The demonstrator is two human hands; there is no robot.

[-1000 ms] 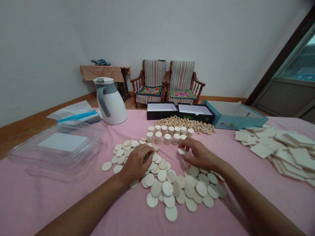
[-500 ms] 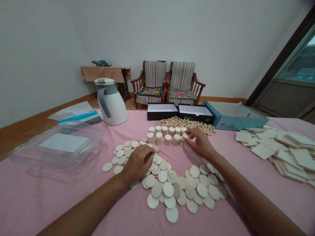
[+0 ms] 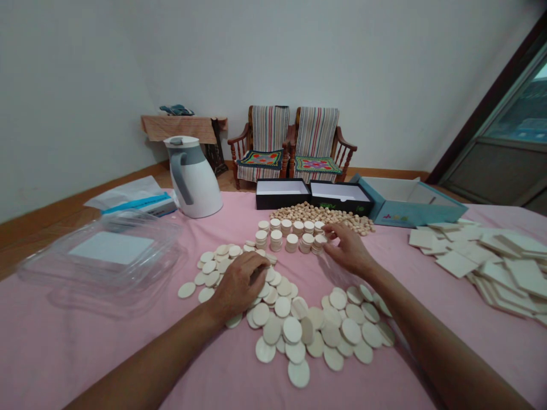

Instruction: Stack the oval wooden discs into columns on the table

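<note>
Pale round wooden discs lie in a loose pile (image 3: 292, 330) on the pink cloth. Behind the pile, short stacks of the discs stand in two rows, among them a front stack (image 3: 276, 241). My left hand (image 3: 243, 280) rests over the left part of the pile with curled fingers; whatever lies under the fingertips is hidden. My right hand (image 3: 349, 248) is at the right end of the rows, thumb and forefinger apart beside the rightmost front stack (image 3: 318, 245). That stack's top disc sits slightly askew; I cannot tell whether a fingertip touches it.
Small wooden pieces (image 3: 322, 215) are heaped behind the stacks, before two black trays (image 3: 282, 201) and a blue box (image 3: 416, 212). Square wooden tiles (image 3: 491, 259) lie at right. A white jug (image 3: 199, 185), a blue-and-white packet (image 3: 141, 202) and clear plastic containers (image 3: 164, 250) stand at left.
The disc at my right fingertips has shifted slightly left and settled onto the rightmost front stack. My right fingers have loosened from it. My left hand has barely moved.
</note>
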